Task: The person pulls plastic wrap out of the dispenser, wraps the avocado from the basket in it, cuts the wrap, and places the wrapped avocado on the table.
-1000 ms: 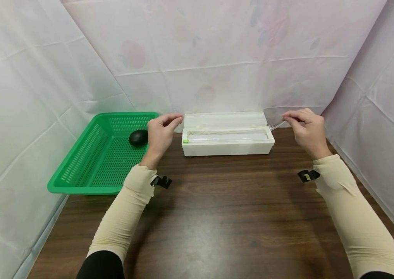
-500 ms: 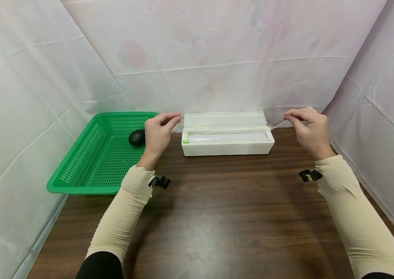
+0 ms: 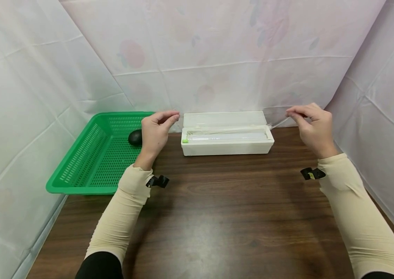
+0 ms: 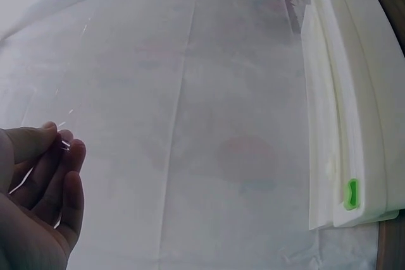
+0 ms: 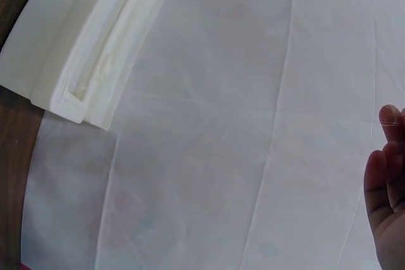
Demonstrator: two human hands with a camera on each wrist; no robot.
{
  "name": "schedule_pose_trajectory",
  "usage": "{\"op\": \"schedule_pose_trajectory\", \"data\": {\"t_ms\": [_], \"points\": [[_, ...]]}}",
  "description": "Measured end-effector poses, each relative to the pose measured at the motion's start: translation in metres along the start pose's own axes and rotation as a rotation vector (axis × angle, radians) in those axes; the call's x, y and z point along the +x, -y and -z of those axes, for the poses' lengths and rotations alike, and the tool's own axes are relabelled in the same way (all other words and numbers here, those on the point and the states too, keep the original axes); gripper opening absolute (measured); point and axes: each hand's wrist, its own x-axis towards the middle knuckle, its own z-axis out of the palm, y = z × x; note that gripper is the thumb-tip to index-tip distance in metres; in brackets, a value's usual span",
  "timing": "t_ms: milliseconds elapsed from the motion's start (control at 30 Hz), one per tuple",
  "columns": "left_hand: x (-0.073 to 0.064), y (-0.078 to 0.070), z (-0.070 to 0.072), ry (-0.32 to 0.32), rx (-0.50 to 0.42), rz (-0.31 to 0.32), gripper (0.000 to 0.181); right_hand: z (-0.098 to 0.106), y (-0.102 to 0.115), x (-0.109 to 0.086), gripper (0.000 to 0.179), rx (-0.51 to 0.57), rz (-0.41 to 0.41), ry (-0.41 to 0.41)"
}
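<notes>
My left hand (image 3: 155,133) pinches clear cling film between thumb and fingertips, beside the left end of a white wrap dispenser box (image 3: 228,149). Thin glints of film (image 4: 66,145) show at those fingertips in the left wrist view. Beyond the box's right end, my right hand (image 3: 314,128) pinches the film's other side. A gathered strand of cling film (image 3: 279,123) runs from the box to it. The box's lid (image 3: 224,119) is raised at the back, and a roll of film (image 3: 228,136) lies inside. A green slider (image 3: 185,141) sits at its left front corner.
A green plastic basket (image 3: 57,188) stands to the left, partly behind my left forearm. Inside it lies a smooth black oval object (image 3: 135,138). Pale floral cloth (image 3: 217,46) hangs behind and at both sides of the brown wooden table (image 3: 217,217).
Both hands have drawn slightly apart and up, the left to the left and the right to the right. The strand at the right has lengthened. The box has stayed in place.
</notes>
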Motion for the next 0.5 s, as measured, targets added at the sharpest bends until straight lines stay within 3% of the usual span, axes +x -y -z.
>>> {"op": "schedule_pose_trajectory", "data": {"t_ms": [500], "points": [[0.002,-0.011,0.006,0.024,-0.028,-0.055,0.015,0.013,0.008,0.010,0.003,-0.053,0.032,0.053]]}}
